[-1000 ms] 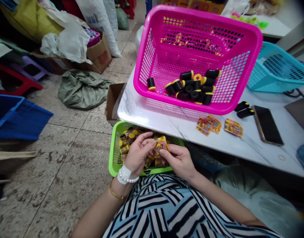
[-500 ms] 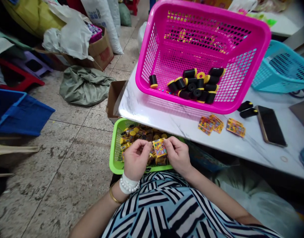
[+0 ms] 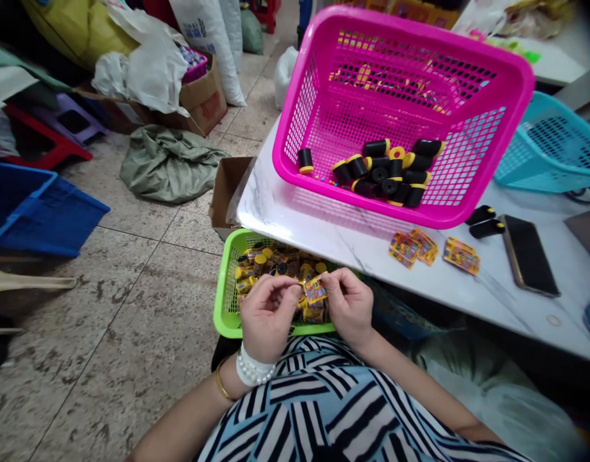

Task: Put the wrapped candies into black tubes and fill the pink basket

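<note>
Between my two hands is a small orange printed label (image 3: 316,290), over the green basket (image 3: 221,301). My left hand (image 3: 270,314) pinches near its left edge, with the fingertips partly hidden behind the thumb. My right hand (image 3: 347,305) grips the label's right edge between thumb and fingers. Below, the green basket holds several small film-roll-shaped containers (image 3: 261,259) with yellow or black ends and printed wraps. On the table, a pink basket (image 3: 362,208) tilts toward me with several plain black containers (image 3: 379,174) with yellow ends inside.
More labels (image 3: 404,249) lie on the white table (image 3: 314,240), near two black containers (image 3: 486,228) and a phone (image 3: 530,256). A light-blue basket (image 3: 530,173) stands at the right. A cardboard box (image 3: 222,192), a grey-green sack (image 3: 167,163) and a blue crate (image 3: 45,212) are on the floor at left.
The label has tilted and moved slightly right and down between my hands. Both hands keep close to it. The whole view has shifted a little.
</note>
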A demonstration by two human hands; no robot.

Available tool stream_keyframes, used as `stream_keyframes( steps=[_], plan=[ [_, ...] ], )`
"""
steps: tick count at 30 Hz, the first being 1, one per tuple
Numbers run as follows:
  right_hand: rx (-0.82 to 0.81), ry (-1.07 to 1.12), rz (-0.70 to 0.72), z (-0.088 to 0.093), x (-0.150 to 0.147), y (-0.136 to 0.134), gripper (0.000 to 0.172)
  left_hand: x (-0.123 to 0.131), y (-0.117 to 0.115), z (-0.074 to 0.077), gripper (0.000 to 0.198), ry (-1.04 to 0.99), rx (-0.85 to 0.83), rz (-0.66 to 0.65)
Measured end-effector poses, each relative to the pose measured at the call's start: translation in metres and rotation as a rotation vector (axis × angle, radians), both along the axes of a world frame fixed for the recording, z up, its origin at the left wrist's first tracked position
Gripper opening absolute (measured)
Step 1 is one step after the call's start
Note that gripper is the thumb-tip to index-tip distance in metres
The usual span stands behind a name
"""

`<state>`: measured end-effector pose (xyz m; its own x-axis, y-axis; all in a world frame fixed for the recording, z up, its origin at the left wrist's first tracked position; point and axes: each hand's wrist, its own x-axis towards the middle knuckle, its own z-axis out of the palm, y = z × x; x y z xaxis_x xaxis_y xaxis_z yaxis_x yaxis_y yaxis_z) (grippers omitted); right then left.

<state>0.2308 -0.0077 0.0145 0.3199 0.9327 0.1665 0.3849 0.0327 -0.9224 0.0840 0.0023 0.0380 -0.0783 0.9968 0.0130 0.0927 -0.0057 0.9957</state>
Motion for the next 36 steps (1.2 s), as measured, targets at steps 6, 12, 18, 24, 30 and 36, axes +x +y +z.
stream_keyframes(
  steps=[6, 12, 18, 24, 30, 36],
  plan=[
    [0.022, 0.073, -0.082, -0.003, -0.001, 0.005, 0.036, -0.005, -0.01, 0.003, 0.026, -0.062, -0.124, -0.057],
    [0.062, 0.032, -0.068, -0.003, -0.003, 0.007, 0.036, -0.002, -0.01, -0.005, 0.028, -0.104, -0.201, -0.108],
    [0.217, -0.197, 0.103, 0.005, -0.007, 0.004, 0.021, -0.002, 0.003, -0.015, 0.023, -0.187, -0.233, -0.094],
    [0.239, -0.231, 0.139, 0.004, -0.005, 0.009, 0.015, -0.01, 0.022, -0.016, 0.039, -0.399, -0.355, 0.062],
    [0.172, -0.092, -0.02, 0.014, 0.007, 0.011, 0.02, -0.007, 0.02, 0.006, 0.029, -0.324, -0.252, -0.112],
    [0.24, -0.019, -0.008, 0.03, 0.005, 0.011, 0.018, 0.0, 0.019, 0.025, 0.029, -0.236, -0.137, -0.111]
  ],
)
